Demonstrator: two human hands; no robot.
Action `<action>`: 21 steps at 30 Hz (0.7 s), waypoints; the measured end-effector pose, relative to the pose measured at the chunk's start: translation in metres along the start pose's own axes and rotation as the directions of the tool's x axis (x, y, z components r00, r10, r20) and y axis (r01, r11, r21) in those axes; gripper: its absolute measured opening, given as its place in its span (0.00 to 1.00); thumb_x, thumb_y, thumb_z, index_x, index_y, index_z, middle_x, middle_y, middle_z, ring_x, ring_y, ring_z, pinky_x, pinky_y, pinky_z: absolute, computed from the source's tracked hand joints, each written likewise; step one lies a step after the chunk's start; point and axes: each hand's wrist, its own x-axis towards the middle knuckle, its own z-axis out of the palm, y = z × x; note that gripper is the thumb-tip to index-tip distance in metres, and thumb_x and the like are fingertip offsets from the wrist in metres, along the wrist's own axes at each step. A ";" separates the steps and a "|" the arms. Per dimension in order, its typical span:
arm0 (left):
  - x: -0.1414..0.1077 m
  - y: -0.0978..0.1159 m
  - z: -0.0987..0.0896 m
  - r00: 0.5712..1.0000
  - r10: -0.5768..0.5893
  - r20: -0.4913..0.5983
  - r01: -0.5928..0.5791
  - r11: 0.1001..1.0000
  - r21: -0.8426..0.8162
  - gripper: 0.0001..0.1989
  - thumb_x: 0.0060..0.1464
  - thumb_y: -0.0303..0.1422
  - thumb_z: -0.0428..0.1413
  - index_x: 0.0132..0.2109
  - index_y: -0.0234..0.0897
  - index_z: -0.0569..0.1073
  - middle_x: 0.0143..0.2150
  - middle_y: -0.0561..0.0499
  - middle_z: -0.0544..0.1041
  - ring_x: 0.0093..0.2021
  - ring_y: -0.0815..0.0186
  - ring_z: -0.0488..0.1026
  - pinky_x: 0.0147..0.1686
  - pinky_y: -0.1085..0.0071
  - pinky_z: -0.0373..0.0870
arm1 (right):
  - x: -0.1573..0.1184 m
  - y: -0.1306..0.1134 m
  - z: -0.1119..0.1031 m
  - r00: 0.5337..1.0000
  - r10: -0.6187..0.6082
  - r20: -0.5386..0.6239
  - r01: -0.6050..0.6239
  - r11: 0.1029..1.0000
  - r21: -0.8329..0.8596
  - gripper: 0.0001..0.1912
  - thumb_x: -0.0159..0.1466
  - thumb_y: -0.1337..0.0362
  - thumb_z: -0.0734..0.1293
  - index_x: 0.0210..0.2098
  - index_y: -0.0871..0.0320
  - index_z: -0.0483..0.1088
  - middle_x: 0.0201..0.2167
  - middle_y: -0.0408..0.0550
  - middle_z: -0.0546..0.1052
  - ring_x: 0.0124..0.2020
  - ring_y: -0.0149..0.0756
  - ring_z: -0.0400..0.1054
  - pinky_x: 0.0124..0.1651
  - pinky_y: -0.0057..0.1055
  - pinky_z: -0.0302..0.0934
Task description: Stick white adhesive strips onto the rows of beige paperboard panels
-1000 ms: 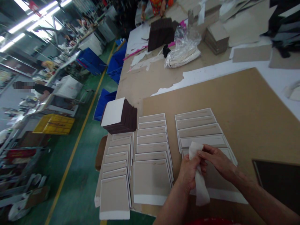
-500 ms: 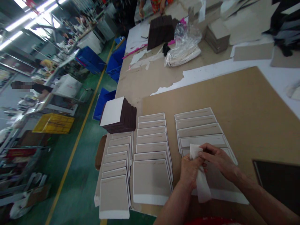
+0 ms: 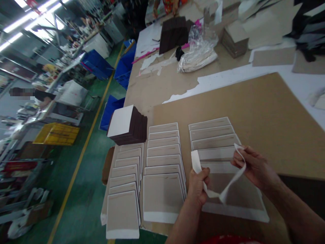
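A large worktable fills most of the view, and on it lies a broad tan board. Nearer the person, flat beige panels with white borders overlap in three rows, each panel covering most of the one behind it: a right row on the board, a middle row, and a left row along the table's edge. Just behind the left row stands a dark stack topped by a white sheet. Farther back sits a clear plastic bag with white material inside.

Both hands are over the right row, apart from each other. The left hand is closed around a white strip, one end poking up above the fist. The right hand pinches it near the other end, and the strip sags between them in a twisted loop. The blur makes it hard to say whether it is a single layer.
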 end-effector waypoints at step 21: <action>0.014 0.012 0.023 0.983 0.165 -0.076 -0.167 0.986 -0.020 0.28 0.31 0.48 0.74 0.26 0.38 0.66 0.14 0.62 0.59 0.15 0.78 0.50 0.16 0.77 0.46 | -0.011 -0.002 0.016 0.921 0.220 0.320 -0.069 0.904 -0.423 0.24 0.57 0.41 0.73 0.28 0.57 0.70 0.28 0.42 0.69 0.32 0.32 0.62 0.36 0.29 0.60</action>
